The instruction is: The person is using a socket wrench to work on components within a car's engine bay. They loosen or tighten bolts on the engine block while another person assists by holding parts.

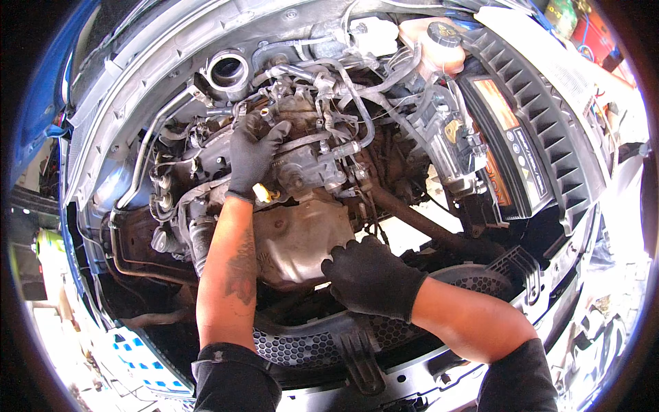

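My left hand [251, 156], in a black glove, rests on top of a car engine [295, 110]. Its thumb stands apart from the fingers, whose tips partly sink among hoses and fittings; I see nothing held in it. Beside that wrist sits a yellow dipstick handle [265, 193]. Lower down, my right hand [374, 278], gloved in black too, is curled closed at the right edge of a dull metal heat shield [295, 237]. Whatever its fingers may hold is hidden by the glove.
A battery [511, 147] stands at the right, with a coolant tank [432, 44] with a black cap behind it. An open round metal pipe [230, 69] is at the upper left. Along the front runs a black honeycomb grille [295, 349]. A rusty pipe [419, 216] crosses the bay.
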A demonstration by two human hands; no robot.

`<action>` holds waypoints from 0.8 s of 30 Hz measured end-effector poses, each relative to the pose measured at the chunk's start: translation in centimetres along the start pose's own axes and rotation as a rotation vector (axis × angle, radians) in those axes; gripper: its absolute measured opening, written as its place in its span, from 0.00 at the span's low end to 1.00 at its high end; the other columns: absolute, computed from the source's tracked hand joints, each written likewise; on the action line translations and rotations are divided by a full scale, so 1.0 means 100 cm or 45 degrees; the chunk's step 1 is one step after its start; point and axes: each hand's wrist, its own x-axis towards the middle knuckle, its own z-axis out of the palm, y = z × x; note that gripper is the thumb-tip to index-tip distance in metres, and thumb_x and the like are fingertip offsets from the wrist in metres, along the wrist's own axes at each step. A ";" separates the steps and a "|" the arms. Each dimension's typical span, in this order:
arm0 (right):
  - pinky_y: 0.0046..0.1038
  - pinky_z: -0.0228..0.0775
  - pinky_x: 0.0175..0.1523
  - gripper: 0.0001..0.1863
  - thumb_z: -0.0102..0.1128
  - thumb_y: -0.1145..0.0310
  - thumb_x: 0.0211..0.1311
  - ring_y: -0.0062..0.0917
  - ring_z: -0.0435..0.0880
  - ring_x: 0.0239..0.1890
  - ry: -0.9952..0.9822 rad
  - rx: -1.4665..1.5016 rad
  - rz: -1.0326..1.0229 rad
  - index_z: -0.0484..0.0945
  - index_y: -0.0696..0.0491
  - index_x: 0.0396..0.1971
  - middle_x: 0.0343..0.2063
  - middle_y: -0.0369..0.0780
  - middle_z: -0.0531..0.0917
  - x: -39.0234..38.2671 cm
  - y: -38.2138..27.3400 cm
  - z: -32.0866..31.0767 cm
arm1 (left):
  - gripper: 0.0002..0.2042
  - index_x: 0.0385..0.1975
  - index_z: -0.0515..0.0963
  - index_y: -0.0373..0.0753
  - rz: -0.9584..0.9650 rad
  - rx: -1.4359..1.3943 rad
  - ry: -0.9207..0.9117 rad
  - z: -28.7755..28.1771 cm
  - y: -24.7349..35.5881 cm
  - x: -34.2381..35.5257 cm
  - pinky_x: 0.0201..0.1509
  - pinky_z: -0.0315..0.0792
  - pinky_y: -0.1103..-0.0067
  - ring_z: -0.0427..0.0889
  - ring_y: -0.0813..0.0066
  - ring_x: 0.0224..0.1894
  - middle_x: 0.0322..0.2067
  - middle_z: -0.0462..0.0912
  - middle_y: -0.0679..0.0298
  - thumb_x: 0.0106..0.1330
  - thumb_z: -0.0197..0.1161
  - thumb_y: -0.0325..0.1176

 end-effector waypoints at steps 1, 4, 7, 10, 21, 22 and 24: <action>0.44 0.78 0.36 0.12 0.68 0.62 0.54 0.40 0.87 0.31 -0.009 -0.003 0.006 0.82 0.55 0.32 0.28 0.45 0.83 0.000 0.000 0.000 | 0.11 0.30 0.83 0.34 0.044 0.058 -0.061 -0.002 0.002 0.000 0.38 0.74 0.76 0.78 0.82 0.29 0.27 0.86 0.63 0.62 0.76 0.34; 0.44 0.78 0.36 0.12 0.68 0.62 0.54 0.40 0.87 0.31 -0.002 -0.031 0.019 0.82 0.54 0.31 0.28 0.46 0.83 0.000 0.000 0.000 | 0.09 0.32 0.84 0.33 -0.029 0.316 -0.104 -0.008 0.008 0.001 0.38 0.74 0.77 0.77 0.83 0.30 0.29 0.86 0.66 0.63 0.74 0.32; 0.44 0.77 0.35 0.11 0.67 0.62 0.54 0.40 0.87 0.30 0.004 -0.025 0.008 0.82 0.54 0.30 0.27 0.45 0.83 0.000 0.000 -0.002 | 0.14 0.34 0.84 0.31 -0.096 0.103 -0.038 -0.004 0.010 -0.003 0.38 0.75 0.75 0.80 0.80 0.29 0.27 0.87 0.63 0.65 0.74 0.38; 0.44 0.77 0.35 0.11 0.67 0.62 0.54 0.39 0.87 0.30 -0.018 0.041 0.023 0.82 0.54 0.30 0.27 0.45 0.83 0.000 0.002 0.000 | 0.16 0.34 0.84 0.32 0.085 0.022 -0.082 -0.003 0.010 0.000 0.36 0.76 0.74 0.80 0.79 0.27 0.24 0.87 0.63 0.65 0.74 0.41; 0.45 0.77 0.35 0.11 0.67 0.62 0.55 0.40 0.87 0.29 0.014 0.020 -0.011 0.82 0.55 0.31 0.27 0.46 0.83 0.000 0.000 -0.001 | 0.13 0.34 0.86 0.32 0.082 0.060 -0.082 -0.001 0.006 0.003 0.40 0.75 0.76 0.81 0.78 0.30 0.26 0.87 0.63 0.65 0.73 0.39; 0.45 0.77 0.35 0.11 0.67 0.62 0.55 0.40 0.87 0.29 0.017 0.034 -0.011 0.82 0.55 0.31 0.27 0.46 0.83 -0.001 0.001 -0.001 | 0.11 0.35 0.86 0.32 0.024 0.107 -0.130 -0.007 0.004 0.003 0.41 0.75 0.78 0.80 0.80 0.32 0.29 0.87 0.64 0.66 0.72 0.35; 0.45 0.77 0.35 0.11 0.67 0.63 0.54 0.40 0.87 0.29 0.041 0.041 -0.016 0.82 0.55 0.30 0.27 0.46 0.83 -0.001 0.001 0.001 | 0.08 0.38 0.85 0.33 -0.135 0.259 -0.157 -0.010 0.000 0.002 0.43 0.75 0.79 0.81 0.82 0.35 0.33 0.88 0.65 0.66 0.71 0.32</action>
